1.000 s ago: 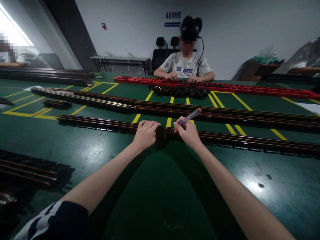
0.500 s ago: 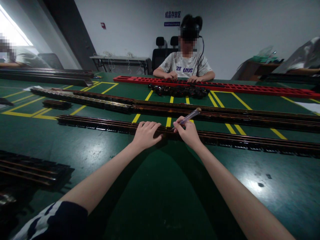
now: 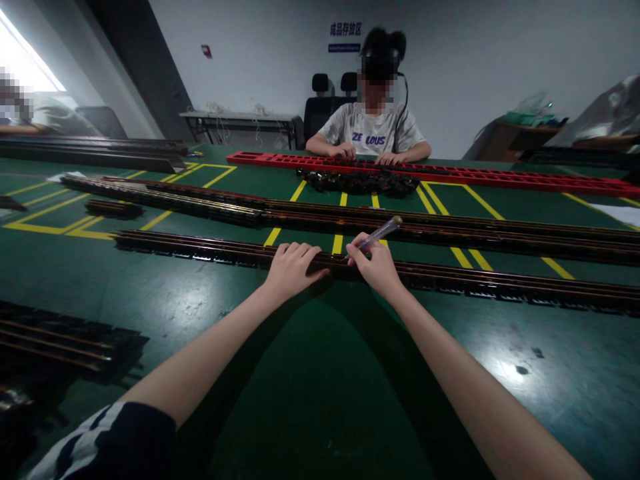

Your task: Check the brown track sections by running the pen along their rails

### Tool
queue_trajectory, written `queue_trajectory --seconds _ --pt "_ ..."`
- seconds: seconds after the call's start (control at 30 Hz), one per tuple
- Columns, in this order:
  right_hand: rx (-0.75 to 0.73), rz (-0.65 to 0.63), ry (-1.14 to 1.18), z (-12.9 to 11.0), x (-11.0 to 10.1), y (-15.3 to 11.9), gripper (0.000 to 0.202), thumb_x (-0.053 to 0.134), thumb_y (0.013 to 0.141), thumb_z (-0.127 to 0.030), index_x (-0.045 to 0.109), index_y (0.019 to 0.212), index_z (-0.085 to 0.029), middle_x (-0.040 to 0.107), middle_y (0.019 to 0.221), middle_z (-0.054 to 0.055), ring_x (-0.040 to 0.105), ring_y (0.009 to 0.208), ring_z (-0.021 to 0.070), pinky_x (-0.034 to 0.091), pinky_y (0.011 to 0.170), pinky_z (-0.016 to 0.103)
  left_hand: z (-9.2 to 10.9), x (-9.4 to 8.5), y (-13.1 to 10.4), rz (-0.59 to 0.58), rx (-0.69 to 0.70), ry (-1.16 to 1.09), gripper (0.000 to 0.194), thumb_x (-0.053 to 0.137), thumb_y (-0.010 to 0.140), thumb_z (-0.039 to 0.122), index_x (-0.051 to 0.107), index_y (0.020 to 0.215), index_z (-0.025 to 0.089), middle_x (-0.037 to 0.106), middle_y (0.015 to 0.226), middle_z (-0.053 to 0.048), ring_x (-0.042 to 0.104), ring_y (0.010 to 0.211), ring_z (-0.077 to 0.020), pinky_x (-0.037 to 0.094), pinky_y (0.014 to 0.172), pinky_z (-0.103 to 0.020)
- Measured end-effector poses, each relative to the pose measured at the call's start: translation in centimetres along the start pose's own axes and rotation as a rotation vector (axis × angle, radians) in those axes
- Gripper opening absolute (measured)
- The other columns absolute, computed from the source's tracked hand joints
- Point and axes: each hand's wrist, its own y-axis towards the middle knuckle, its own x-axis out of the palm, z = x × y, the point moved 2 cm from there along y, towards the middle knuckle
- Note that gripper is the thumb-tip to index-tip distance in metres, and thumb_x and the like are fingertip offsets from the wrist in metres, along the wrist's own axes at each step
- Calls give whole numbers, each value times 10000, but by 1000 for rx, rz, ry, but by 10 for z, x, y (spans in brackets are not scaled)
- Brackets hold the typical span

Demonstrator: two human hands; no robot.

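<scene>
A long dark rail (image 3: pixel 480 281) with copper-coloured strips running along it lies across the table in front of me. Over its middle, my left hand (image 3: pixel 291 270) grips it, fingers bent over the far side and thumb along the near side. My right hand (image 3: pixel 376 267) is closed around a slim screwdriver (image 3: pixel 383 231) with a clear, purplish handle. The handle slants up to the right, and the thin tip points down at the rail between my hands. Whether the tip touches the rail, I cannot tell.
Beyond lie more dark rails (image 3: pixel 325 215), a pile of small black parts (image 3: pixel 360 182) and a red slotted frame (image 3: pixel 500 175), where a co-worker (image 3: pixel 373 130) has both hands. Stacked rails (image 3: pixel 60 337) sit near left. Yellow lines (image 3: pixel 463 257) mark the green table (image 3: pixel 320 400).
My left thumb has stretched slightly to the right along the near side of the rail. My right hand and the screwdriver stay almost in place.
</scene>
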Motion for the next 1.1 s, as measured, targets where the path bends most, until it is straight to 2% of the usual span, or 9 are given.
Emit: queue_trajectory --seconds 1.1 --pt "-71 18 -49 -3 1 -2 183 520 826 -273 502 649 -231 648 564 6 640 595 187 464 650 297 4 -2 -1 11 -61 -32 333 552 857 367 625 1108 159 692 1081 -117 601 1006 -308 403 878 -460"
